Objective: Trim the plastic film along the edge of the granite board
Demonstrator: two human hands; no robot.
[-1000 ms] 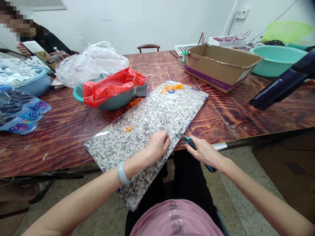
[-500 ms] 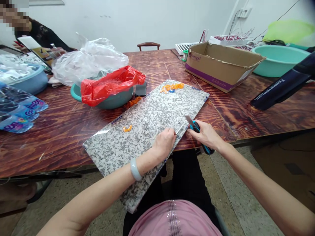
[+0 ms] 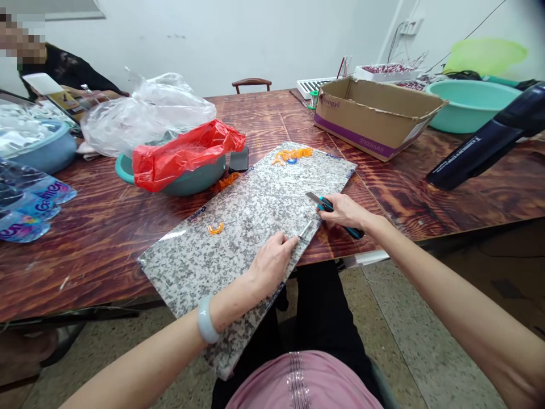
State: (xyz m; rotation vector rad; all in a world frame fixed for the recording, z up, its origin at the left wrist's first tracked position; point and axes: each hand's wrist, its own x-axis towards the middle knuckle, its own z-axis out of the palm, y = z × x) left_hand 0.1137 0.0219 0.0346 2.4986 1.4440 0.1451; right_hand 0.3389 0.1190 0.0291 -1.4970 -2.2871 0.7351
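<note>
A speckled grey-and-white stone-look slab (image 3: 238, 210) in clear film lies aslant on the table, its near end overhanging the edge. My left hand (image 3: 272, 262), with a pale bangle at the wrist, rests on the slab's right side. Its fingertips hold the end of a thin whitish stick (image 3: 305, 229), which points toward the slab's right edge. In my right hand (image 3: 347, 211) is a blue-and-black utility knife (image 3: 326, 204), blade out, over that same edge beyond the stick. A bent orange piece (image 3: 216, 228) and an orange pile (image 3: 293, 154) with a blue ring lie on the slab.
A cardboard box (image 3: 374, 122) stands at the back right, near a dark hair dryer (image 3: 472, 153) and a green basin (image 3: 472, 105). A red bag (image 3: 187, 153) covers a basin on the left. Bottles (image 3: 29, 204) lie far left; another person (image 3: 80, 71) sits behind.
My left hand has gone from a closed fist to a flatter hold at the stick's end. My right hand has brought the knife up and inward, its blade now over the slab. The view shifted slightly.
</note>
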